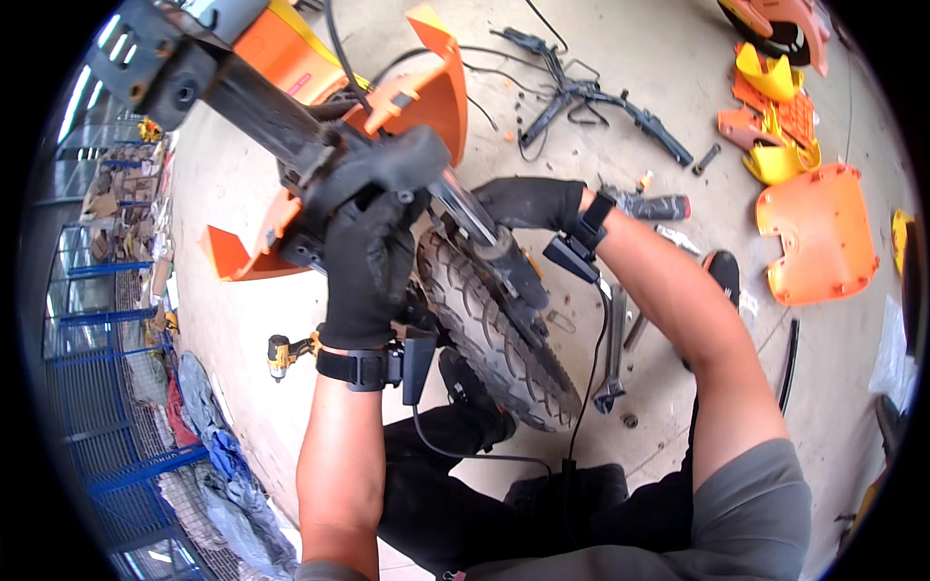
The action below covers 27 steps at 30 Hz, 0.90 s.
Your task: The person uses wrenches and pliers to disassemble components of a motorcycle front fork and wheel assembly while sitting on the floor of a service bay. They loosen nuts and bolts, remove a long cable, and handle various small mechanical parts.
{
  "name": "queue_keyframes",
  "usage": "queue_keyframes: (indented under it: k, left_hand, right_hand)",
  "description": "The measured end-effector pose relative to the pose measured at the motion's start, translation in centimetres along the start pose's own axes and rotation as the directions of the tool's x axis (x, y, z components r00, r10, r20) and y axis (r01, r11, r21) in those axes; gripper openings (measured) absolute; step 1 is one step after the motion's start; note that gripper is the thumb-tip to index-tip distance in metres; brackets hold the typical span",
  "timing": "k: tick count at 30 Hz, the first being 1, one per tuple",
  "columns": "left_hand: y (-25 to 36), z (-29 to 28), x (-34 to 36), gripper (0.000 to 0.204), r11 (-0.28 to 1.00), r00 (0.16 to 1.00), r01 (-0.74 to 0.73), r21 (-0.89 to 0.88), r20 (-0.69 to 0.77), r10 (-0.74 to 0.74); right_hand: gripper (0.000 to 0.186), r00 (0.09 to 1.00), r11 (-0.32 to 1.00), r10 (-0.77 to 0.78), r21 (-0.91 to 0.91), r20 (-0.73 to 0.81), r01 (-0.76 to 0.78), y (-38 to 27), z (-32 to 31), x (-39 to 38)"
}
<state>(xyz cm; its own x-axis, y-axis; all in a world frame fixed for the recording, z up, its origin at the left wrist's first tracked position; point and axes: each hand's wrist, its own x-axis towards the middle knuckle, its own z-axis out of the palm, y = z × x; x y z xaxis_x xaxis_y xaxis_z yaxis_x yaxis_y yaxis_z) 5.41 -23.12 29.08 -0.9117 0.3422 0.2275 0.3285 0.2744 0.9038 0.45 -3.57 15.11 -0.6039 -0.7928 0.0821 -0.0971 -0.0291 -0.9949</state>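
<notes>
Both gloved hands are closed on the front end of a small wheeled vehicle that is tipped up toward the camera. Left hand [366, 266], in a black glove, has its grip wrapped tight around the dark fork crown [373, 169] just below the black steering column [257, 102], fingers curled over the top so that only the back of the hand shows. Right hand [528, 201], also in a black glove, reaches across from the right and closes on the upper part of the shiny fork leg [475, 215]; its fingers are folded round the far side, so how firmly they press I cannot tell, though the grip looks shut rather than spread. Each wrist carries a black strap with a small box and a cable. Between the forearms the knobbly black tyre [494, 324] runs down from the fork toward the person's lap, touching the dark trousers. Orange body panels [426, 92] stand behind the column, and another orange piece [242, 254] juts out at the left of the left hand. On the concrete floor [620, 58] lie a black handlebar assembly [591, 97] with loose cables, a flat orange cover [819, 237], a heap of yellow and orange parts [775, 116], a long spanner [612, 353] just beside the tyre, and a yellow cordless driver [283, 354] near the left wrist.
</notes>
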Motion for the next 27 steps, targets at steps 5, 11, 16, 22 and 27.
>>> queue_keyframes:
  k: [5,11,16,22,27]
  left_hand:
    - [0.2,1.2,0.3,0.028,0.736,0.977,0.091,-0.671,-0.082,-0.195]
    - [1.0,0.5,0.1,0.029,0.898,0.977,-0.211,0.386,0.100,0.187]
    - [1.0,1.0,0.1,0.026,0.918,0.983,0.103,-0.382,-0.103,-0.153]
    - [0.1,1.2,-0.2,0.023,0.977,0.964,0.212,0.005,-0.165,-0.209]
    - [0.2,0.4,-1.4,0.027,0.907,0.908,0.407,0.110,0.055,-0.415]
  right_hand:
    - [0.041,0.991,0.982,0.132,0.135,0.025,-0.135,0.5,-0.3,0.4]
    - [0.025,0.999,1.000,-0.011,0.029,0.031,0.011,-0.7,-0.5,1.9]
    - [0.022,0.994,0.992,-0.107,-0.065,0.000,0.107,-2.9,-0.3,1.7]
    - [0.025,0.933,0.961,-0.269,-0.006,-0.239,0.276,-7.3,-0.8,1.6]
    - [0.025,0.956,0.980,-0.107,0.131,-0.275,0.148,-8.1,-1.3,2.1]
